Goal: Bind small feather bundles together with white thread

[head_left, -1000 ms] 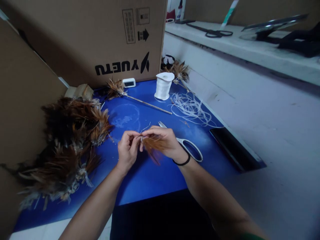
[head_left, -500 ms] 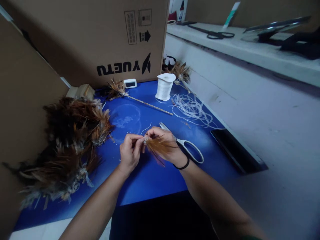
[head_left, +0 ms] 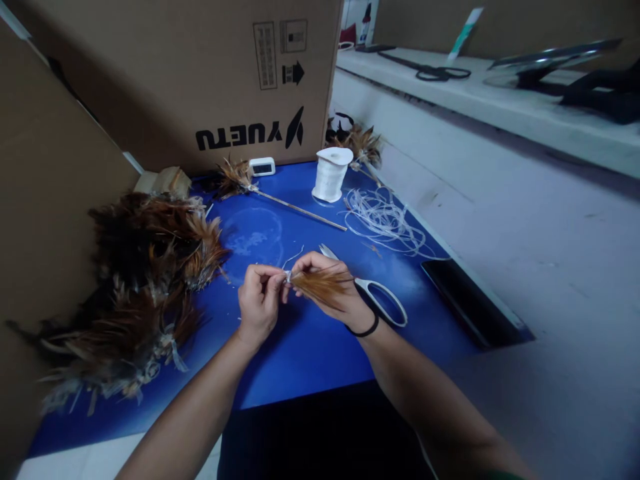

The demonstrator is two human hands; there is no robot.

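Feather bundle (head_left: 324, 283), wispy and brown — pale-wrapped base (head_left: 288, 276) pinched in left fingers (head_left: 265, 270), right fingers (head_left: 307, 260) grasping just beside.

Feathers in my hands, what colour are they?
The feathers are orange-brown, as the head view, the only one, shows.

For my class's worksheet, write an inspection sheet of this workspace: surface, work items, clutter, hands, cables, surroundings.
Surface: blue tabletop, pale smudge.
Work items: feather bundle, white binding at one end.
Clutter: white-handled scissors partly behind the right hand; upright white spool; feather heap; feather-tipped stick; tangled translucent strands.
Hands: left hand pinches the bundle's bound end; right hand holds it too, feathers across the palm.
Cables: nothing seen.
Surroundings: cardboard box behind; black scissors on white ledge, right.
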